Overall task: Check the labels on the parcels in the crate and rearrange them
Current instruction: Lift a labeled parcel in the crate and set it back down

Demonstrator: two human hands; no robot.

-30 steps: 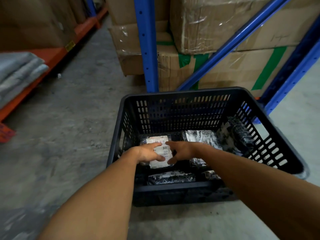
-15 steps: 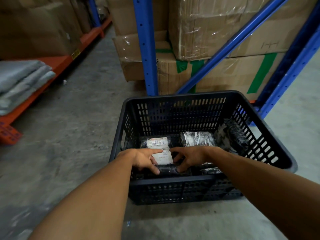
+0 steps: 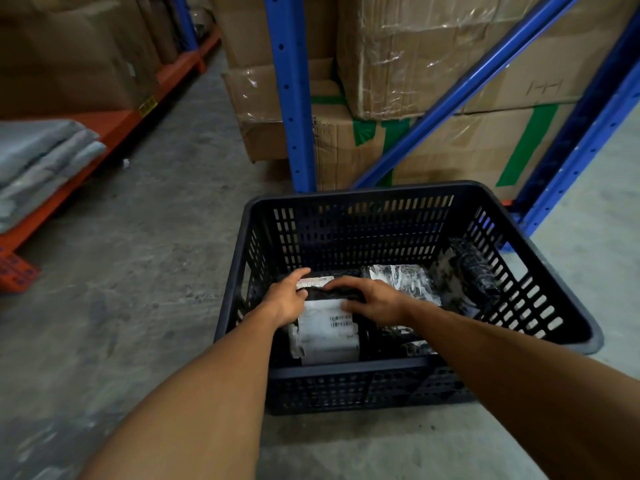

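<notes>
Inside a black slatted crate (image 3: 540, 327) on a grey concrete floor (image 3: 145, 271): left hand (image 3: 289, 301) and right hand (image 3: 372, 301) both curled over the top edge of a black parcel (image 3: 325, 336), gripped from either side, white barcode label (image 3: 327, 329) tipped toward the camera, near the crate's front-left corner. Behind it, another labelled parcel (image 3: 313, 282) under the left fingertips; to the right, more shiny black parcels (image 3: 401, 282), one (image 3: 472, 271) leaning against the right wall. Beyond, blue racking (image 3: 292, 98) and taped cardboard boxes (image 3: 415, 57).

Black crate (image 3: 408, 192) on floor; label-up white-labelled parcel (image 3: 327, 332) tilted at near wall among black-wrapped parcels (image 3: 403, 282)
</notes>
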